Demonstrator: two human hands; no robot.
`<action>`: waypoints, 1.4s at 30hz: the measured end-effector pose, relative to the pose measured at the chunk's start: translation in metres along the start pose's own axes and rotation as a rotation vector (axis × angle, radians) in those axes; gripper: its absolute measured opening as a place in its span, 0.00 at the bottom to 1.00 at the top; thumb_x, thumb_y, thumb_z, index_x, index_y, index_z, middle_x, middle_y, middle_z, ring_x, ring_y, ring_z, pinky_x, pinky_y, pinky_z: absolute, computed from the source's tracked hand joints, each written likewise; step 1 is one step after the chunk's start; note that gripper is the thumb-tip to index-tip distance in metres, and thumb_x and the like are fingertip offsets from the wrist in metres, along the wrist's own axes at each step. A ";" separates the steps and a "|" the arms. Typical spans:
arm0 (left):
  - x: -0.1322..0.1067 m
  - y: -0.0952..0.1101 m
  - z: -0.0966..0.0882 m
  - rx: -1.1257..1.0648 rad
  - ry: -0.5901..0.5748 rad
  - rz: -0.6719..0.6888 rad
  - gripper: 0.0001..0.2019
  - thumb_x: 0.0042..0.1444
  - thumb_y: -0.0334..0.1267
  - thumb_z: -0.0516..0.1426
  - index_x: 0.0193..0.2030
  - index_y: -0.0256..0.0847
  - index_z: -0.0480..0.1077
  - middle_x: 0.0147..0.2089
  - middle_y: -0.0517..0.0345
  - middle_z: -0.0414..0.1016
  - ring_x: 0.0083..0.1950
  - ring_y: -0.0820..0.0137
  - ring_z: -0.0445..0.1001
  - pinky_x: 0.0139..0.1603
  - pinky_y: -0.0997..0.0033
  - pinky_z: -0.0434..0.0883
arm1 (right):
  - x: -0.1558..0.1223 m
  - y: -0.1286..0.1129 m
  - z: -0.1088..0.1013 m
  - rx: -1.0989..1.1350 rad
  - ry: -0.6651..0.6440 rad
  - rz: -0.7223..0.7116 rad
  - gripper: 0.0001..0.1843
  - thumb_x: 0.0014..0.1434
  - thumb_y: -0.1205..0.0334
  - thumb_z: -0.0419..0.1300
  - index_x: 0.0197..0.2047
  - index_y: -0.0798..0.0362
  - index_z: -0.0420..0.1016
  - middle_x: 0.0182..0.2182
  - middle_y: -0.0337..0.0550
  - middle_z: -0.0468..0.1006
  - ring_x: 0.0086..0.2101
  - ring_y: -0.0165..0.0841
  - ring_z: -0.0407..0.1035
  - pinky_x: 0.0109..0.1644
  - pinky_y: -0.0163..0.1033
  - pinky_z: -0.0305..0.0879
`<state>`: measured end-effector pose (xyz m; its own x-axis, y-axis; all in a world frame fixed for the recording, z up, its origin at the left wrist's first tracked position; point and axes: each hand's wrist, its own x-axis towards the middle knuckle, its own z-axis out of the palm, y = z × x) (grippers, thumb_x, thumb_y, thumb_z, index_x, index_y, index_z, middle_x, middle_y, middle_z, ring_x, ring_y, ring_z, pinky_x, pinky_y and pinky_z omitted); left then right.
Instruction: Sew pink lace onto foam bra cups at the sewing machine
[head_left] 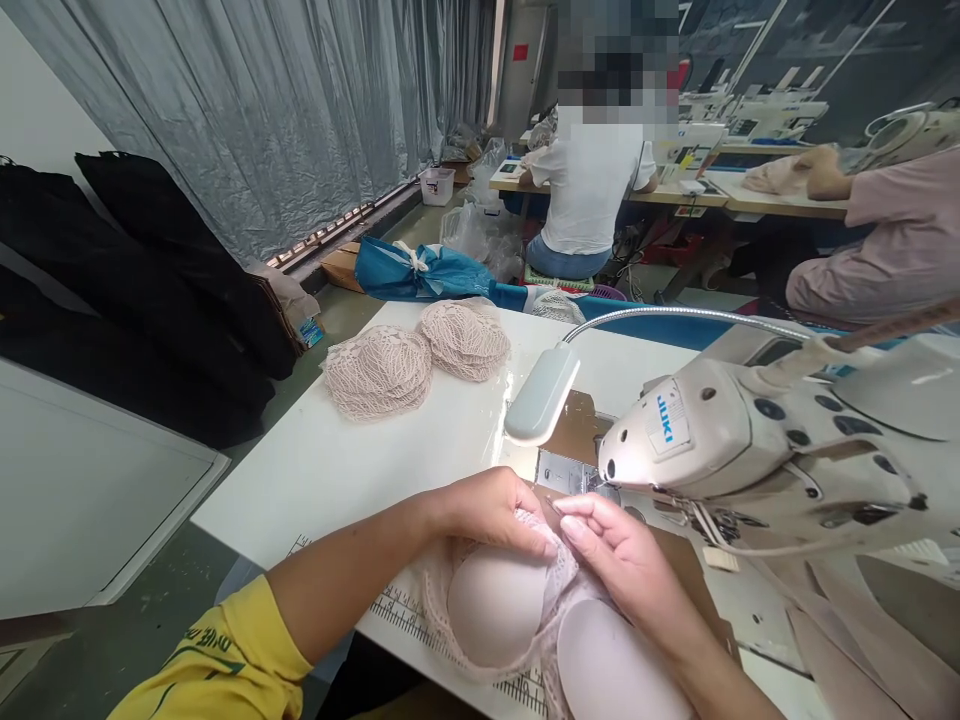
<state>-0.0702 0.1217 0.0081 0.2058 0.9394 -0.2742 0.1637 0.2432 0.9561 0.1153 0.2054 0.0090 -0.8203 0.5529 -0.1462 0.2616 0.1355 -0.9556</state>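
Note:
A pale pink lace bra (499, 600) with smooth moulded cups lies at the table's front edge, inner side of the cups facing up. My left hand (491, 510) grips its lace between thumb and fingers near the middle, above one cup. Close beside it, my right hand (611, 545) is closed in a pinch at the lace edge, its wrist over the other cup. A small thin dark thing shows at the right fingertips, too small to name. Just beyond both hands is the metal needle plate (566, 472) of a white sewing machine (697, 430).
Two stacks of lace cups (379, 372) sit at the back of the white table (322, 470). A lamp (544, 395) on a bendy neck hangs over the needle area. Ruler markings (409, 612) run along the front edge. Ahead, two people sit at other machines.

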 end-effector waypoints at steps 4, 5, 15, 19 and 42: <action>0.000 -0.002 -0.007 0.048 -0.071 0.063 0.12 0.48 0.42 0.64 0.37 0.38 0.76 0.34 0.61 0.72 0.35 0.72 0.68 0.34 0.76 0.63 | 0.000 -0.001 0.003 0.095 -0.106 0.092 0.21 0.55 0.48 0.62 0.48 0.51 0.71 0.37 0.44 0.78 0.39 0.37 0.73 0.44 0.40 0.71; -0.001 -0.002 -0.011 0.082 -0.101 0.049 0.12 0.47 0.41 0.64 0.37 0.38 0.75 0.33 0.62 0.71 0.34 0.73 0.67 0.32 0.77 0.62 | 0.000 -0.003 0.003 0.083 -0.115 0.105 0.19 0.55 0.48 0.62 0.46 0.51 0.72 0.37 0.43 0.78 0.39 0.37 0.73 0.44 0.40 0.70; -0.009 0.003 -0.023 0.004 -0.041 -0.012 0.15 0.44 0.41 0.67 0.38 0.38 0.73 0.34 0.62 0.69 0.35 0.74 0.66 0.34 0.77 0.61 | -0.005 -0.006 0.001 -0.019 -0.015 0.090 0.17 0.56 0.46 0.59 0.39 0.50 0.74 0.36 0.42 0.79 0.37 0.37 0.73 0.40 0.39 0.70; -0.004 0.003 -0.014 -0.047 -0.047 -0.027 0.11 0.50 0.41 0.64 0.36 0.37 0.75 0.32 0.61 0.70 0.33 0.75 0.66 0.32 0.77 0.61 | -0.005 0.003 -0.003 0.016 0.011 0.071 0.21 0.55 0.44 0.60 0.45 0.50 0.73 0.36 0.44 0.78 0.37 0.37 0.72 0.41 0.39 0.70; -0.004 0.000 -0.014 -0.102 -0.064 -0.051 0.15 0.49 0.47 0.64 0.33 0.35 0.74 0.29 0.61 0.69 0.31 0.75 0.66 0.32 0.75 0.63 | -0.013 -0.006 -0.018 -0.218 0.053 0.096 0.21 0.57 0.43 0.54 0.42 0.50 0.74 0.31 0.41 0.77 0.33 0.36 0.72 0.38 0.39 0.69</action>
<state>-0.0845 0.1215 0.0109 0.2616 0.9086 -0.3257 0.0772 0.3167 0.9454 0.1331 0.2123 0.0208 -0.7604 0.6130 -0.2147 0.4453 0.2515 -0.8593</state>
